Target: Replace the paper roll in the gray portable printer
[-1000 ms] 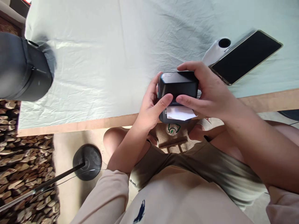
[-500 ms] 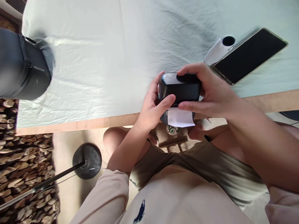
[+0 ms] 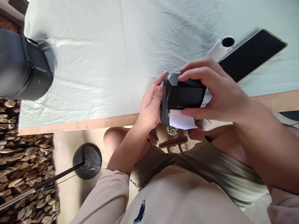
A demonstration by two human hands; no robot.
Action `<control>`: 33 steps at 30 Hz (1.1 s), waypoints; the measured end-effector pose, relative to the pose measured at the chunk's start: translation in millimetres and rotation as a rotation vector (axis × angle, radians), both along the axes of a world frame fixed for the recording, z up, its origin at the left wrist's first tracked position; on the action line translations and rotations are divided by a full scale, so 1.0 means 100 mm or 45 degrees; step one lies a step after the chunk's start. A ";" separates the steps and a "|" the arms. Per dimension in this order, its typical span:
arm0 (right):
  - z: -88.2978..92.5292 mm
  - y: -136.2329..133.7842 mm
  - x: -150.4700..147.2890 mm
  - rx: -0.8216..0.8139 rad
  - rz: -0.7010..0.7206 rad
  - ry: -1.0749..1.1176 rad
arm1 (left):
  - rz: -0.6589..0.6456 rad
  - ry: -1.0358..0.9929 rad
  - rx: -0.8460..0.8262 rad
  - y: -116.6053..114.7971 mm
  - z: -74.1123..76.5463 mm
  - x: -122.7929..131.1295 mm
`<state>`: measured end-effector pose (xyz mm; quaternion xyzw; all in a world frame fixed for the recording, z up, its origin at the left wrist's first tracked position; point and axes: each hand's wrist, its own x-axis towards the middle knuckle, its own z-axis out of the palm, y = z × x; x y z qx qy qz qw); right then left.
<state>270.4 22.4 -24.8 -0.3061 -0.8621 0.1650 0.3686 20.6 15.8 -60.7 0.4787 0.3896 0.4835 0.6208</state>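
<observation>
A small black printer is held over the table's near edge, with a strip of white paper sticking out of its lower side. My left hand grips its left end. My right hand wraps over its top and right side, the thumb resting just above the paper.
A white paper roll and a black phone lie on the pale green tablecloth to the right. A dark round case stands at the left edge. Below the wooden table edge stands a round black stand base.
The printer has shifted slightly right. My left thumb has come off its front face and my right hand has slid further over the top.
</observation>
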 end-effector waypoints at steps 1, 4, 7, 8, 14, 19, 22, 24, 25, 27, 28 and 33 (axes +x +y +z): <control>0.04 -0.01 0.01 0.002 0.022 -0.009 | -0.004 0.000 0.008 0.00 0.01 0.00; 0.13 -0.06 0.01 0.053 0.020 -0.034 | -0.029 -0.018 0.010 -0.01 0.05 0.01; 0.19 -0.10 -0.04 0.248 -0.135 -0.057 | -0.026 -0.045 -0.070 0.00 0.09 0.02; 0.20 -0.12 -0.07 0.320 -0.210 -0.043 | -0.036 -0.055 -0.098 0.00 0.10 0.02; 0.24 -0.20 -0.30 0.349 -0.681 0.367 | -0.255 -0.024 -0.096 0.03 0.03 -0.05; 0.28 -0.20 -0.25 0.226 -0.559 0.246 | -0.243 0.019 -0.102 0.03 -0.01 -0.09; 0.23 -0.17 -0.18 0.257 -0.525 -0.057 | -0.239 0.020 -0.096 0.02 0.00 -0.08; 0.20 -0.17 -0.16 0.208 -0.524 -0.191 | -0.246 0.017 -0.091 0.02 0.00 -0.07; 0.19 -0.18 -0.16 0.165 -0.543 -0.254 | -0.248 0.012 -0.083 0.01 0.00 -0.07; 0.17 -0.19 -0.17 0.093 -0.595 -0.351 | -0.244 0.004 -0.064 0.02 -0.01 -0.07; 0.17 -0.20 -0.18 0.074 -0.619 -0.389 | -0.242 0.005 -0.053 0.02 -0.02 -0.07; 0.20 -0.20 -0.22 0.027 -0.644 -0.420 | -0.233 0.015 -0.046 0.01 -0.06 -0.09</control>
